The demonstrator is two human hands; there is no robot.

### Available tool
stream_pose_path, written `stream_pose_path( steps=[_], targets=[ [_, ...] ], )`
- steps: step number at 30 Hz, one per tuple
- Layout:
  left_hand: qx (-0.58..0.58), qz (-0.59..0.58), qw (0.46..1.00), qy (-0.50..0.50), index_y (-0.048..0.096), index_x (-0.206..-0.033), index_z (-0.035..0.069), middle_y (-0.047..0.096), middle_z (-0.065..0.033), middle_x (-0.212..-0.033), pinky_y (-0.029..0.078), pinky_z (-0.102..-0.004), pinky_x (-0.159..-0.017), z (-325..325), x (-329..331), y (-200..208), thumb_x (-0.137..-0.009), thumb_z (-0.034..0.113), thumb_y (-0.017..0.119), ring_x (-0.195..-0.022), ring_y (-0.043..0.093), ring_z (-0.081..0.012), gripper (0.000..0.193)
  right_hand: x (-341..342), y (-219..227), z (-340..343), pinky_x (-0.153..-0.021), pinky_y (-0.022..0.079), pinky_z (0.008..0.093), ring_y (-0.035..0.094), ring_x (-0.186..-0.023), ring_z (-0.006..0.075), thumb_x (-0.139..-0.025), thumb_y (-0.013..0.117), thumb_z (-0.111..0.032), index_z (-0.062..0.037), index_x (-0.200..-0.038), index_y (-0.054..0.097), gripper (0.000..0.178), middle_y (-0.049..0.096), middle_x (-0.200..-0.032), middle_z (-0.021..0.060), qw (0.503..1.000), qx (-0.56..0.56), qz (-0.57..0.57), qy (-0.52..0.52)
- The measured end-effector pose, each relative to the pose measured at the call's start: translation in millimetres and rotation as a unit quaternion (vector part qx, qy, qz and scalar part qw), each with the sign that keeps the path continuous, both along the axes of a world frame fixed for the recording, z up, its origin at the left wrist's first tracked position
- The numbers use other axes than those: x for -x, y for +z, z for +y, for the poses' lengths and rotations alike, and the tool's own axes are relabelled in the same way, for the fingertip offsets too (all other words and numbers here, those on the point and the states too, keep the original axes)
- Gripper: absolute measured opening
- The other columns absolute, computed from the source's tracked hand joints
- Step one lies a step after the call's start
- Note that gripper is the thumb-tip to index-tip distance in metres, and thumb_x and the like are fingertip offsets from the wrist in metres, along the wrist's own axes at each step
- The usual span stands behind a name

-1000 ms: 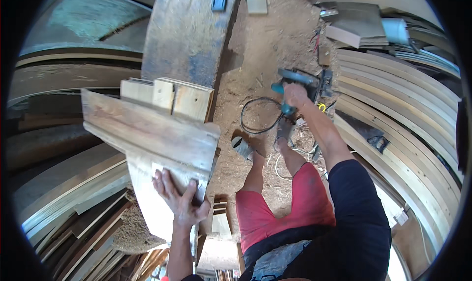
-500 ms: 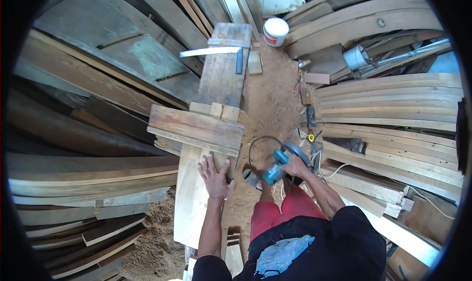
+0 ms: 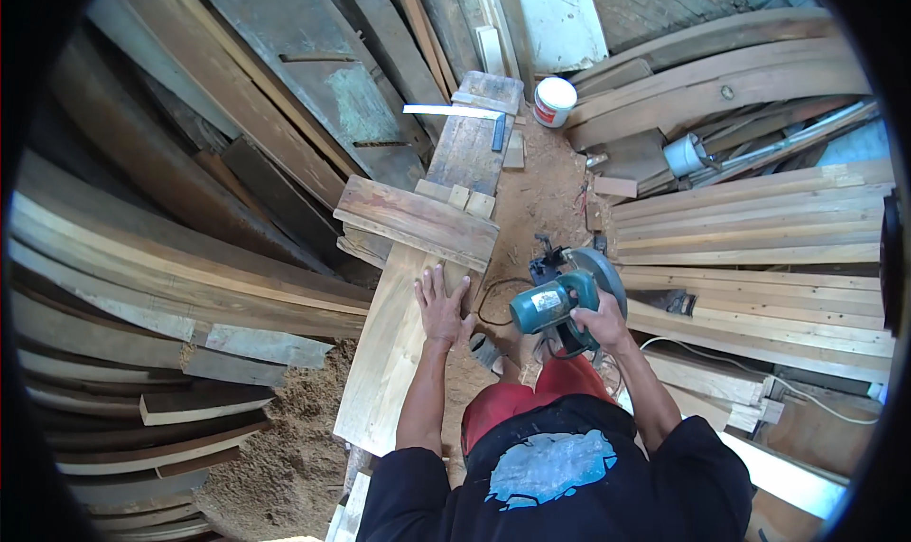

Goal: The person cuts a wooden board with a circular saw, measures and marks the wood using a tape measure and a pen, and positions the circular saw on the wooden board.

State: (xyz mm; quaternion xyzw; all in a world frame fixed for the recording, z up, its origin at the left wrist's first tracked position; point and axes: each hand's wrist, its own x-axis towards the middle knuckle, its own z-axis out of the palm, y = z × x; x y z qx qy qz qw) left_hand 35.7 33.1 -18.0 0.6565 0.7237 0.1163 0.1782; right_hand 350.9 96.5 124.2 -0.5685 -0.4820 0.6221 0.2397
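Both of your hands are now working at the long plank [image 3: 399, 352]: your left hand [image 3: 441, 307] is pressing flat and unclenched near its right edge, while your right hand [image 3: 600, 322], clenching the teal circular saw [image 3: 560, 300], is swinging it in closer beside the plank than a second ago.
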Motion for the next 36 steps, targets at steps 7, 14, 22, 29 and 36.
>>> stream_pose_path(
  steps=[7,14,22,29,36],
  targets=[
    [0.016,0.002,1.0,0.002,0.057,-0.142,0.035,0.022,-0.0216,-0.166,0.004,-0.0616,-0.124,5.4,-6.5,8.6,-0.063,0.039,0.083,-0.154,0.012,-0.0458,0.084,4.5,10.8,4.5,-0.055,0.045,0.0278,0.054,-0.06,0.011,-0.08,0.07,-0.003,0.0031,-0.11,0.059,0.033,0.059,-0.074,0.0028,0.998,0.005,0.04,-0.04],
    [0.017,0.018,1.0,0.013,0.058,-0.141,0.035,0.021,-0.0209,-0.166,0.004,-0.0613,-0.124,5.9,-4.9,2.8,-0.061,0.042,0.084,-0.154,0.012,-0.0454,0.084,8.2,57.6,15.1,-0.054,0.043,0.0252,0.053,-0.058,0.0069,-0.086,0.07,-0.011,0.0011,-0.106,0.063,0.025,0.057,-0.068,-0.0007,0.987,-0.157,-0.025,-0.02],
    [-0.007,-0.013,1.0,0.014,0.058,-0.138,0.034,0.023,-0.0222,-0.165,0.007,-0.0632,-0.123,9.7,-4.3,-2.1,-0.055,0.033,0.084,-0.152,0.016,-0.0478,0.087,-30.6,-17.7,28.6,-0.069,0.052,0.0359,0.062,-0.071,0.0169,-0.078,0.075,-0.014,0.0024,-0.095,0.067,0.025,0.066,-0.077,0.0084,0.987,-0.039,-0.143,0.061],
    [-0.013,-0.026,1.0,0.011,0.062,-0.135,0.034,0.024,-0.0243,-0.164,0.009,-0.0647,-0.121,9.0,-2.6,-9.5,-0.057,0.032,0.079,-0.151,0.016,-0.0483,0.08,-61.8,-118.2,16.7,-0.072,0.052,0.035,0.062,-0.072,0.0171,-0.078,0.074,-0.014,0.0022,-0.101,0.068,0.029,0.068,-0.081,0.0092,0.974,0.113,-0.169,0.097],
    [-0.007,-0.02,1.0,0.011,0.062,-0.135,0.034,0.024,-0.0252,-0.164,0.01,-0.0652,-0.12,11.7,-3.1,-13.9,-0.055,0.027,0.076,-0.152,0.016,-0.0466,0.081,-76.5,-192.1,14.1,-0.086,0.051,0.0418,0.069,-0.089,0.0309,-0.078,0.076,-0.012,0.005,-0.11,0.067,0.038,0.073,-0.096,0.0194,0.95,0.093,-0.236,0.181]
  ],
)
